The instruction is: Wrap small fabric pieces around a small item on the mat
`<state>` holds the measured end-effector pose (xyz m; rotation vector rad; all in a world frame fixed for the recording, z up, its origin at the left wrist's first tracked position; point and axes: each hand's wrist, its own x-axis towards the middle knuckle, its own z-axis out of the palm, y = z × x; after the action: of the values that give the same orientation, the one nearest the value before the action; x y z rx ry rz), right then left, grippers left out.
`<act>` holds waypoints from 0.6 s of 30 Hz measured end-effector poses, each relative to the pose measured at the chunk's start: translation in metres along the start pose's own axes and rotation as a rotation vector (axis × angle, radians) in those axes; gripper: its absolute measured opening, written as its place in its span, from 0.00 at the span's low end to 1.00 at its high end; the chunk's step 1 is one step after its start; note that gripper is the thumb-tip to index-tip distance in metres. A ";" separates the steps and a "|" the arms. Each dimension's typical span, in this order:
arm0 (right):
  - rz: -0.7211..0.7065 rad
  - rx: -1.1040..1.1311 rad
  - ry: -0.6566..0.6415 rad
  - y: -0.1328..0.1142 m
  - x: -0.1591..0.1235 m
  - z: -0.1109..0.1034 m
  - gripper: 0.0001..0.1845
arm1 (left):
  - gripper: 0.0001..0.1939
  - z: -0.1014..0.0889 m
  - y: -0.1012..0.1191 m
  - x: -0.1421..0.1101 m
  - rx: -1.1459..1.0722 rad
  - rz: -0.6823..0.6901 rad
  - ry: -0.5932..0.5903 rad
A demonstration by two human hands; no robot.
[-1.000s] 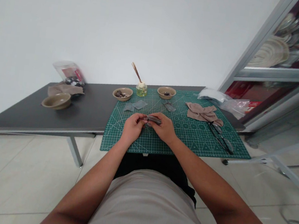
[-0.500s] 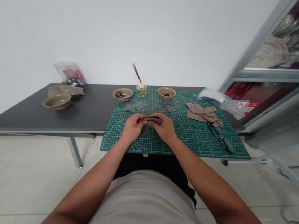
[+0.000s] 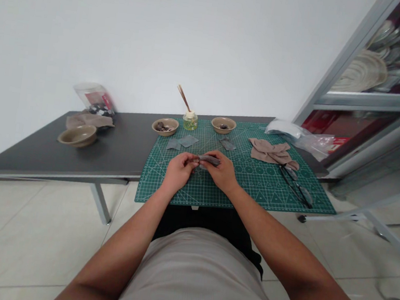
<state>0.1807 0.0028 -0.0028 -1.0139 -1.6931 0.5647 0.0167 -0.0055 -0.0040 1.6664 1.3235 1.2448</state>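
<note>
Over the front middle of a green cutting mat (image 3: 253,190), my two hands meet at the fingertips. My right hand (image 3: 223,172) is closed on a dark grey-brown strip (image 3: 209,160), flat and perhaps folded, which looks like sandpaper. My left hand (image 3: 180,169) pinches at the strip's left end; whatever small piece sits in its fingers is hidden. Just beyond lie thin grey sheets (image 3: 188,141) and a darker grey piece (image 3: 227,144). Two tan bowls stand behind: the left bowl (image 3: 164,132) holds dark and pale bits, the right bowl (image 3: 223,130) a few dark pieces.
A diffuser bottle (image 3: 190,121) with reeds stands between the bowls. To the right lie a brown cloth (image 3: 272,152), eyeglasses (image 3: 296,185) and a plastic bag (image 3: 297,131). Leftward on the dark table are another bowl (image 3: 77,136), a cloth (image 3: 89,119) and a clear container (image 3: 92,95).
The strip in my right hand has tilted slightly, showing more of its broad face. My hands stay in nearly the same place, and the view has shifted a little.
</note>
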 end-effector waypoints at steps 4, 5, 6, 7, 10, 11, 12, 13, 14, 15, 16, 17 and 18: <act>-0.016 -0.011 -0.011 0.001 0.001 0.000 0.06 | 0.09 0.000 0.000 0.000 0.034 0.006 0.002; -0.022 -0.004 -0.019 0.001 0.001 0.000 0.07 | 0.08 0.000 0.000 0.000 0.038 0.006 0.002; -0.025 0.006 -0.024 0.001 0.001 0.000 0.07 | 0.08 0.000 0.000 0.000 0.044 0.006 0.002; -0.025 0.018 -0.029 0.001 0.001 0.000 0.07 | 0.08 0.000 0.001 0.000 0.051 0.005 0.001; 0.000 0.063 -0.020 0.000 0.000 -0.001 0.08 | 0.07 -0.001 0.002 0.000 0.064 0.002 0.001; 0.010 0.076 -0.012 0.000 0.000 -0.001 0.08 | 0.07 -0.001 0.002 0.000 0.058 0.000 0.000; 0.016 0.084 -0.005 0.000 0.000 -0.001 0.08 | 0.07 -0.001 0.002 0.000 0.047 -0.002 -0.002; 0.019 0.085 0.001 0.000 0.000 -0.001 0.08 | 0.08 -0.001 0.002 0.000 0.034 -0.003 -0.006; 0.018 0.079 0.004 -0.001 0.000 -0.001 0.08 | 0.08 -0.001 0.001 0.000 0.021 -0.002 -0.012; 0.016 0.069 0.002 0.000 0.000 -0.001 0.08 | 0.08 -0.001 0.000 0.001 0.008 -0.001 -0.019; 0.015 0.059 0.000 0.000 0.000 -0.001 0.08 | 0.09 -0.001 -0.001 0.001 0.001 0.001 -0.023; 0.014 0.049 -0.002 0.001 0.001 -0.001 0.08 | 0.09 -0.001 -0.001 0.001 0.000 0.000 -0.025; 0.013 0.044 -0.006 0.001 0.001 -0.001 0.09 | 0.09 -0.001 -0.001 0.001 0.004 -0.001 -0.023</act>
<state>0.1819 0.0043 -0.0029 -0.9931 -1.6738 0.6110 0.0154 -0.0043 -0.0043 1.6780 1.3137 1.2193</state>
